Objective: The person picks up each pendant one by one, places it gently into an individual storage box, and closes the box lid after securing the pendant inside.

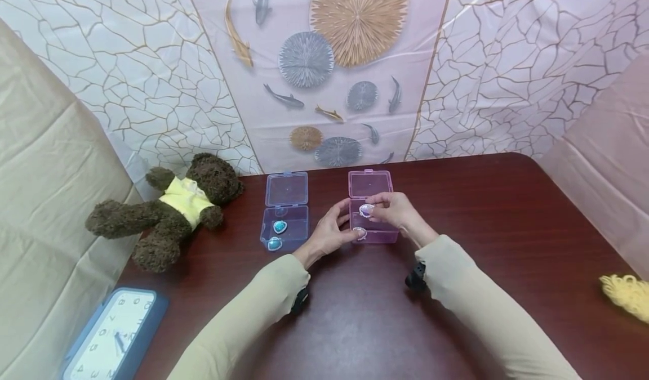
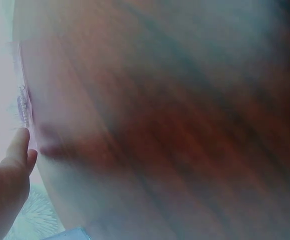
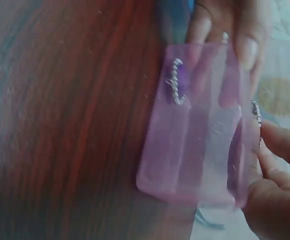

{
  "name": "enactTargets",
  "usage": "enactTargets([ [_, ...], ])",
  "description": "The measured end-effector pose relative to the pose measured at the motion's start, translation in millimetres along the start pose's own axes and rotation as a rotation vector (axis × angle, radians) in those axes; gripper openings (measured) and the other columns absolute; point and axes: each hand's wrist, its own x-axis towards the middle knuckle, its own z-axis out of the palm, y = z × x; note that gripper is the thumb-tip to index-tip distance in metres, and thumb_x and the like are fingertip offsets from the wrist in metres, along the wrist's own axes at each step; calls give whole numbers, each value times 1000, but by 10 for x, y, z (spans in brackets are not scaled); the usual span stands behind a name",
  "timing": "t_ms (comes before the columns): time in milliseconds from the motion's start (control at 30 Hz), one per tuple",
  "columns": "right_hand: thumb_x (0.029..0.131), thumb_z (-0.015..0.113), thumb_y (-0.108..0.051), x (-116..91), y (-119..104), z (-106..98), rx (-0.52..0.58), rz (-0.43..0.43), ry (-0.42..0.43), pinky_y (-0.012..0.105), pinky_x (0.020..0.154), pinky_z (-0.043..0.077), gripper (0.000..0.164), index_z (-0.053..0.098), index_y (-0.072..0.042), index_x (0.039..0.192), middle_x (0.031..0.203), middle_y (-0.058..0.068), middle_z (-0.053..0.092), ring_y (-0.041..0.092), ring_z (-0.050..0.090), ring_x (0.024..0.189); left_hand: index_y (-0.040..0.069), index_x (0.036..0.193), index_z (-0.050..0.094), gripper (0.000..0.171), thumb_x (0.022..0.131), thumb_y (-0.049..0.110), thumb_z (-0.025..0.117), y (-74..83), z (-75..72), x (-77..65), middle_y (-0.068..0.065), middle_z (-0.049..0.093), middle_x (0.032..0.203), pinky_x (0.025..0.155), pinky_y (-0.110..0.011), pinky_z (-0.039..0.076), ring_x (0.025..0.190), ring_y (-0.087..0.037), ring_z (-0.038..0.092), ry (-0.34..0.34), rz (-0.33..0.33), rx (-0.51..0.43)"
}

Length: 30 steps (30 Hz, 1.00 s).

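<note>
A pink clear plastic box (image 1: pixel 374 237) stands on the table with its lid (image 1: pixel 370 184) flipped back. My left hand (image 1: pixel 328 232) grips the box's left side, thumb at the front corner and fingers toward the back. Between thumb and fingertips, my right hand (image 1: pixel 401 214) pinches an oval purple gem with a beaded silver edge (image 1: pixel 366 210), held over the box. Another purple gem (image 3: pixel 179 82) shows through the box wall, close to the left thumb. In the left wrist view only part of the left hand (image 2: pixel 7 192) appears.
Left of the pink box sits an open blue clear box (image 1: pixel 300 231) with turquoise gems (image 1: pixel 280 226). Farther left lies a brown teddy bear (image 1: pixel 187 200) in yellow, above a blue-framed clock (image 1: pixel 114 335). Yellow yarn (image 1: pixel 626 295) lies at the right edge. Patterned cloth hangs behind.
</note>
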Motion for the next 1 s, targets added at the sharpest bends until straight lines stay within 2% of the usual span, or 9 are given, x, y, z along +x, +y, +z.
enactTargets([
  [167, 87, 62, 3, 27, -40, 61, -46, 61, 8, 29, 69, 59, 26, 56, 17, 109, 84, 15, 64, 8, 62, 62, 6, 147, 26, 83, 78, -1, 72, -2, 1, 3, -18, 32, 148, 98, -35, 48, 132, -34, 39, -15, 8, -12],
  [467, 83, 61, 7, 61, -44, 146, -193, 61, 57, 30, 71, 59, 25, 61, 14, 107, 95, 24, 65, 11, 63, 65, 6, 146, 27, 83, 77, -1, 74, -12, 4, 4, -17, 33, 147, 96, -33, 49, 131, -33, 41, -7, 3, -2],
  [700, 82, 62, 6, 111, -31, 205, -231, 97, 102, 31, 70, 59, 19, 64, 11, 99, 85, 16, 66, 11, 65, 62, 5, 145, 28, 83, 76, -3, 73, -14, -1, 12, -18, 33, 147, 95, -33, 50, 131, -34, 41, -12, 0, -6],
  [833, 82, 62, 6, 125, -16, 238, -251, 98, 123, 30, 69, 59, 17, 66, 10, 98, 87, 18, 67, 14, 67, 65, 3, 146, 25, 84, 77, -4, 72, -4, -5, 9, -19, 30, 149, 99, -37, 47, 132, -37, 38, -19, 2, -22],
  [1000, 82, 64, 3, 124, 15, 270, -352, 99, 149, 23, 65, 57, 16, 69, 7, 97, 90, 17, 70, 13, 65, 68, 1, 146, 23, 85, 77, -5, 72, 1, -3, 3, -21, 27, 150, 101, -43, 44, 133, -40, 36, -29, 14, -20],
])
